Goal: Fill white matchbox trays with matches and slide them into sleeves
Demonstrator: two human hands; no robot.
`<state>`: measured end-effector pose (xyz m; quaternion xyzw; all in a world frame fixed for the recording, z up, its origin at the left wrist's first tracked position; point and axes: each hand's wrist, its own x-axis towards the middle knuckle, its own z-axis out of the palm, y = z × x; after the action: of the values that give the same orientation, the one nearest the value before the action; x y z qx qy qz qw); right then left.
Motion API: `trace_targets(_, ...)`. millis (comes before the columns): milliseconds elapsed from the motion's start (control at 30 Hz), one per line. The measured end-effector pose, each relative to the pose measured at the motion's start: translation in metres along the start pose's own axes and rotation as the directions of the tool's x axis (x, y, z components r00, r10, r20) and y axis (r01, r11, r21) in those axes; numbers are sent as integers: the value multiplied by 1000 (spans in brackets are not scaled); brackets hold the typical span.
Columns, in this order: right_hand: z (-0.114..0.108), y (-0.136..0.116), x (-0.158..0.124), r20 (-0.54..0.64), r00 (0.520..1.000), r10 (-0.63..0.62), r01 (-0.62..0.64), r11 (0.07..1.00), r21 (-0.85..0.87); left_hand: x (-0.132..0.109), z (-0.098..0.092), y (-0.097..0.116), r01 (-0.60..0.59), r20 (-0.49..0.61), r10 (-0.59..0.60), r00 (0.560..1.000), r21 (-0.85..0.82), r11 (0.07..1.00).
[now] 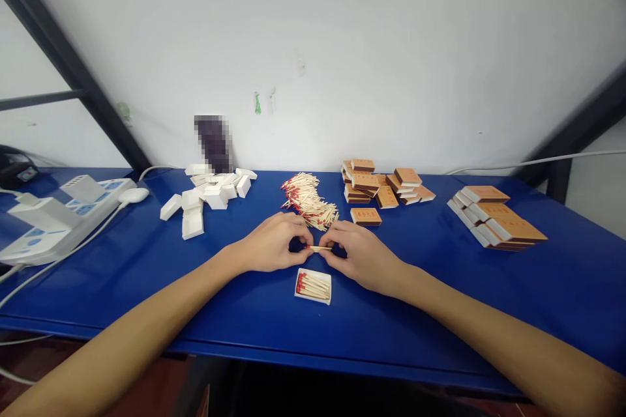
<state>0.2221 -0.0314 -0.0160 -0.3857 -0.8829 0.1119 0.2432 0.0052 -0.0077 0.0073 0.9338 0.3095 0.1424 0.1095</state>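
Between my two hands is a small bundle of matches [319,248], lying crosswise with the red heads to the left. My left hand [280,241] pinches the head end, and my right hand [358,253] pinches the plain end. How many matches are in the pinch I cannot make out. Just below them on the table lies a white matchbox tray [329,300], partly filled with matches [314,286] whose heads also point left. Beyond my fingers spreads a loose pile of matches [308,199].
White empty matchbox trays [215,195] are heaped at the back left. Orange-brown matchbox sleeves [366,182] lie at the back right, and stacked matchboxes [503,215] stand farther right. A power strip [63,221] with cables sits on the blue table [415,339] at left.
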Motion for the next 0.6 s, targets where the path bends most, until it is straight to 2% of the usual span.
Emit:
trace_targets(167,2,2,1,-15,999,-51,51,999,-13,0,-1,-1,8,6,-8,1000,-15,1000)
trace_targets(267,3,2,1,-17,999,-37,38,999,14,0,-1,-1,9,24,-8,1000,-27,1000)
trace_targets(400,2,2,0,-16,999,-48,49,998,35,0,-1,0,-2,54,-2,999,68,998)
trace_targets(600,4,3,0,-33,995,-92,92,996,-1,0,0,1,-83,83,69,994,183,980)
